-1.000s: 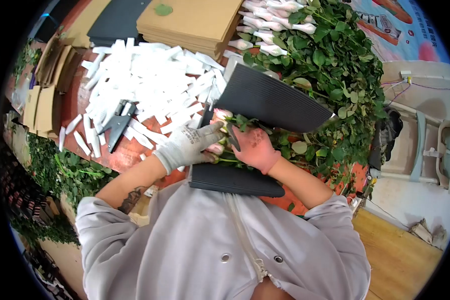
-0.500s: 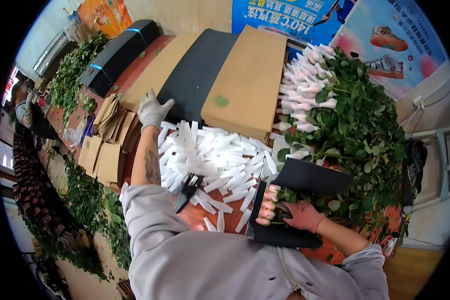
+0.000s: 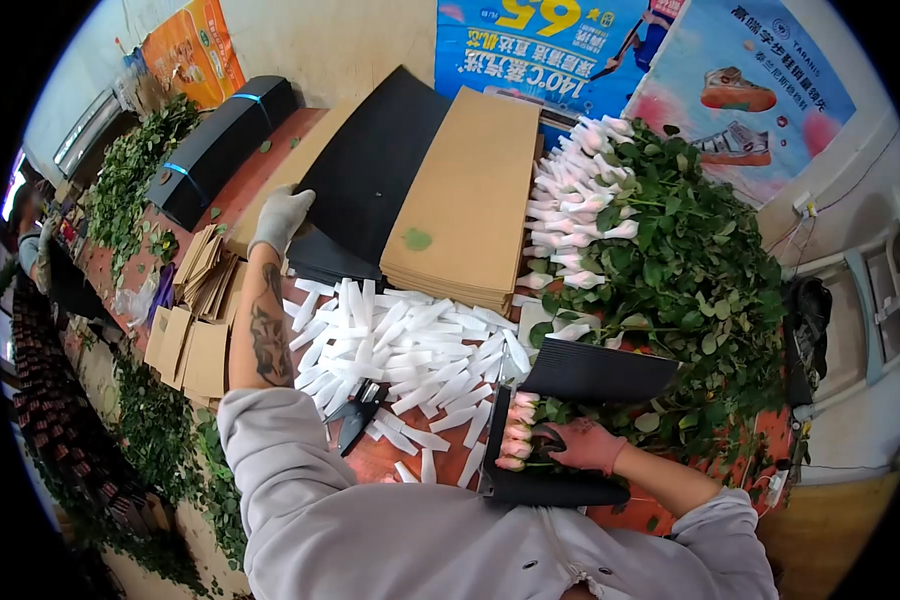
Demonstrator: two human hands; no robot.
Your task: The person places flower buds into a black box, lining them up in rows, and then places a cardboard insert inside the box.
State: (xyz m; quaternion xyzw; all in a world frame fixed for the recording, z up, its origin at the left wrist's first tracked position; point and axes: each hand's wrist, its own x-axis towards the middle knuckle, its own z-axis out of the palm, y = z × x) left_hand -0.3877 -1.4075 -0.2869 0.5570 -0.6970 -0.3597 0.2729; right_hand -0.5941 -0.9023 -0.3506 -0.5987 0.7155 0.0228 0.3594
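My left hand, in a pale glove, is closed on the left edge of a black cardboard sheet, which bends up off the black stack beneath it. Low on the right, my right hand, in a pink glove with dark fingertips, lies over the stems just behind a row of pink roses. These roses rest inside an opened black wrapper, with one black flap standing up behind. The right fingers curl down among stems and leaves, so their grip is partly hidden.
White foam sleeves lie heaped mid-table with a black tool beside them. Brown cardboard is stacked behind. Sleeved roses with leafy stems fill the right. Folded cardboard sits left; another person stands far left.
My left hand has gone from spread fingers above the cardboard to gripping the black sheet, whose edge has risen off the stack. My right hand stays by the roses. The view has shifted slightly.
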